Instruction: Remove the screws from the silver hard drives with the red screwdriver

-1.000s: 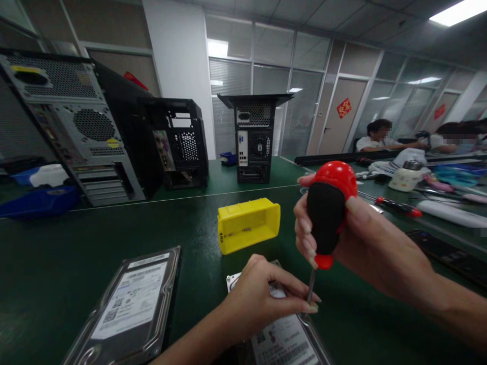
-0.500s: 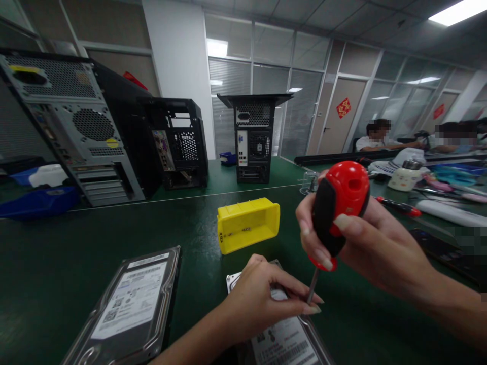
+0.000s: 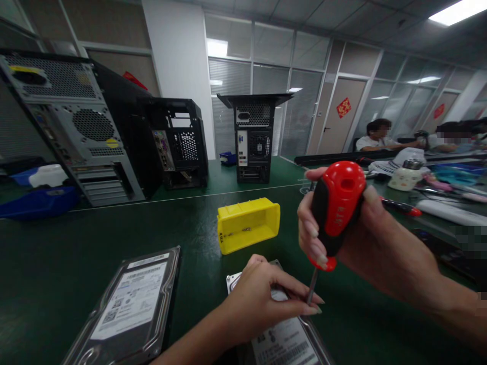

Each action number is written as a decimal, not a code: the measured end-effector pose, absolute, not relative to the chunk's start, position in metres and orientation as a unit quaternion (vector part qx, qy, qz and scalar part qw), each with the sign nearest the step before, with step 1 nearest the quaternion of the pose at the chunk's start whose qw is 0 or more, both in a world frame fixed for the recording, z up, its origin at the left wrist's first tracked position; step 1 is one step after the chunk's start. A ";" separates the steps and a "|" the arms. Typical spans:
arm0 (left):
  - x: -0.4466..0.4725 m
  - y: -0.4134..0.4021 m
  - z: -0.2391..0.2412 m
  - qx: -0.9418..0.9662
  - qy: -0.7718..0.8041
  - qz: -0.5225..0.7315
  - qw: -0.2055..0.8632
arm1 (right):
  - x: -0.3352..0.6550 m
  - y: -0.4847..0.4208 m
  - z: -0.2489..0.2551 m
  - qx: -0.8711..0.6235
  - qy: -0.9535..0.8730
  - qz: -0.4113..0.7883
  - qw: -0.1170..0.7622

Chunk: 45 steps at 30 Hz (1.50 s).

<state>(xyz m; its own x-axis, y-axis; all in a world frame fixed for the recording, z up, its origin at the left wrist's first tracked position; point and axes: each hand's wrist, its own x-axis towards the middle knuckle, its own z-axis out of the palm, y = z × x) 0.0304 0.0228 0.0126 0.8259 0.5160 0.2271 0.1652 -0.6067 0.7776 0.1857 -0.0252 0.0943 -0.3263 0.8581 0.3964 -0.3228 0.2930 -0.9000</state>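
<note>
My right hand (image 3: 384,238) is wrapped round the red and black handle of a screwdriver (image 3: 340,208), held nearly upright. Its metal shaft points down to the edge of a hard drive (image 3: 285,342) with a white label. My left hand (image 3: 258,299) rests across that drive, thumb and fingers pinching the shaft close to its lower end. The tip is hidden by those fingers, and so is whatever it touches. A second hard drive (image 3: 131,299), label up, lies on the table to the left.
Beyond my hands a yellow bin (image 3: 249,225) lies on its side with small bits inside. Computer cases (image 3: 253,142) stand at the back, with a large one (image 3: 95,126) at left. Another screwdriver (image 3: 401,207) lies to the right. People (image 3: 376,137) sit farther off.
The screwdriver handle has turned, showing more of its red side. My right thumb has shifted to the handle's right side. The left hand and both drives look unmoved.
</note>
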 end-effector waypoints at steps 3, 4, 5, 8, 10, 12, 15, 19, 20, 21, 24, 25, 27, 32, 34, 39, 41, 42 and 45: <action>0.030 0.022 0.011 0.867 0.188 0.223 0.404 | 0.187 -0.025 0.096 -0.225 -0.604 0.540 0.541; 0.030 0.022 0.011 0.867 0.188 0.223 0.403 | 0.188 -0.025 0.097 -0.228 -0.606 0.533 0.545; 0.030 0.022 0.011 0.869 0.191 0.223 0.400 | 0.188 -0.025 0.097 -0.232 -0.607 0.526 0.548; 0.030 0.022 0.012 0.874 0.198 0.218 0.387 | 0.188 -0.024 0.098 -0.236 -0.615 0.509 0.554; 0.030 0.023 0.012 0.877 0.198 0.210 0.385 | 0.188 -0.023 0.097 -0.231 -0.619 0.503 0.557; 0.030 0.023 0.012 0.878 0.199 0.205 0.384 | 0.187 -0.022 0.095 -0.224 -0.618 0.506 0.558; 0.030 0.022 0.012 0.879 0.204 0.205 0.379 | 0.187 -0.021 0.093 -0.213 -0.614 0.510 0.563; 0.030 0.022 0.014 0.875 0.202 0.204 0.390 | 0.186 -0.023 0.093 -0.202 -0.616 0.504 0.570; 0.030 0.022 0.014 0.873 0.201 0.204 0.395 | 0.185 -0.023 0.093 -0.201 -0.616 0.506 0.570; 0.030 0.022 0.014 0.871 0.200 0.203 0.400 | 0.185 -0.024 0.094 -0.200 -0.615 0.510 0.568; 0.029 0.023 0.013 0.870 0.195 0.197 0.408 | 0.186 -0.025 0.097 -0.206 -0.604 0.532 0.556; 0.029 0.023 0.012 0.869 0.193 0.197 0.410 | 0.186 -0.025 0.097 -0.208 -0.600 0.540 0.553; 0.029 0.023 0.012 0.868 0.188 0.199 0.415 | 0.187 -0.025 0.097 -0.209 -0.596 0.550 0.546; 0.029 0.022 0.014 0.867 0.184 0.198 0.418 | 0.191 -0.023 0.092 -0.243 -0.625 0.513 0.536; 0.029 0.022 0.014 0.869 0.183 0.198 0.415 | 0.192 -0.024 0.090 -0.251 -0.639 0.491 0.536; 0.030 0.023 0.013 0.868 0.188 0.197 0.415 | 0.193 -0.025 0.091 -0.238 -0.657 0.478 0.532; 0.029 0.023 0.013 0.866 0.187 0.199 0.419 | 0.193 -0.024 0.091 -0.219 -0.660 0.487 0.528; 0.029 0.023 0.013 0.866 0.186 0.201 0.419 | 0.193 -0.024 0.091 -0.216 -0.660 0.491 0.526; 0.028 0.022 0.013 0.868 0.187 0.200 0.413 | 0.192 -0.023 0.091 -0.222 -0.662 0.490 0.522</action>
